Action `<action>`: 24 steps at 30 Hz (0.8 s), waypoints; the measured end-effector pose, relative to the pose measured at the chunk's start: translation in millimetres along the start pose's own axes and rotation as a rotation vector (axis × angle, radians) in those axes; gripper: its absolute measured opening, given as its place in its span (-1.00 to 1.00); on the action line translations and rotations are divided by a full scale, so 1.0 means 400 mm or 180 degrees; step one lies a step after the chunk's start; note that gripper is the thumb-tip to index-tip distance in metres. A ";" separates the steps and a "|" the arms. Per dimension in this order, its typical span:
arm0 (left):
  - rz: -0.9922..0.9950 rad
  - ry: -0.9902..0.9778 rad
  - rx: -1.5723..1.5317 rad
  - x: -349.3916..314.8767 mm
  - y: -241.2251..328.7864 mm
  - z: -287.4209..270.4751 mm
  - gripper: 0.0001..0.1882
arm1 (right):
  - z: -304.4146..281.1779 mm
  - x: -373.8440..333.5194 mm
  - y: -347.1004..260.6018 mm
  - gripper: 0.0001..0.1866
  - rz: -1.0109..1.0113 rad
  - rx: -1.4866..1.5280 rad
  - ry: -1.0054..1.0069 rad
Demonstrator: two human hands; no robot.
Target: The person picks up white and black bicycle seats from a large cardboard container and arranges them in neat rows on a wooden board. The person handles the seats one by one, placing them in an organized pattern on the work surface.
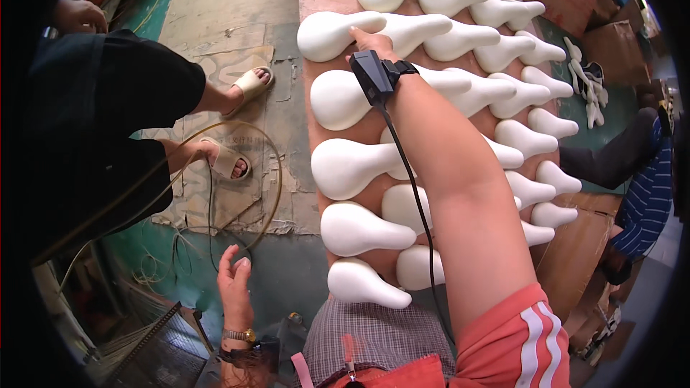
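Observation:
My right hand [374,44] reaches across the board to a smooth white bicycle saddle pad [323,37] in the far left row. Its fingers close on the pad's narrow nose, and part of the grip is hidden by the hand itself. A black box-shaped device [372,75] with a cable is strapped to that wrist. At the lower left, my left hand [233,284] is off the board with its fingers apart and slightly bent, holding nothing. Nearest to it lies another white saddle pad [363,282] at the board's near edge.
Several like pads fill the reddish-brown board [316,111] in rows. A person in black shorts [136,82] and sandals stands left, on flattened cardboard [215,21]. A thin looped hose [279,172] hangs there. On the right, a striped-shirted person [640,197] is beside cardboard boxes [582,244].

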State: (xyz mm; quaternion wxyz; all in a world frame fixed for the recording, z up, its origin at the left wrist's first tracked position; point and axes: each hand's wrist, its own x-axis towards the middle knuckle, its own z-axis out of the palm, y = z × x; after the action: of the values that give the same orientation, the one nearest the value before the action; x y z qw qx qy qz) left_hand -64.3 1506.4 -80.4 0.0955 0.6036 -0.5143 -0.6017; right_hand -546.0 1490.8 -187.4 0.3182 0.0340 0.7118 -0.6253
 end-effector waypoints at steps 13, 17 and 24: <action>0.0419 -0.0547 0.0573 -0.277 -0.028 0.133 -0.61 | -0.763 -0.773 0.071 -0.65 -0.0247 0.0917 -0.1054; 0.0717 -0.1162 0.0612 -0.482 -0.078 0.290 -0.73 | -1.234 -1.146 0.311 -0.68 0.0051 0.1376 0.0116; 0.1180 -0.2836 0.1757 -0.959 -0.265 0.806 -0.82 | -1.871 -1.976 0.671 -0.78 0.0444 0.1957 0.2758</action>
State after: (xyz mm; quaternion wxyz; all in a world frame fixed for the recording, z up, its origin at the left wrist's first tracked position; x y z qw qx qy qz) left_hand -179.4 1999.0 -0.3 -0.1886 0.1928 -0.7411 -0.6148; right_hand -104.7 2507.5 -17.3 0.0114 0.4279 0.5579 -0.7110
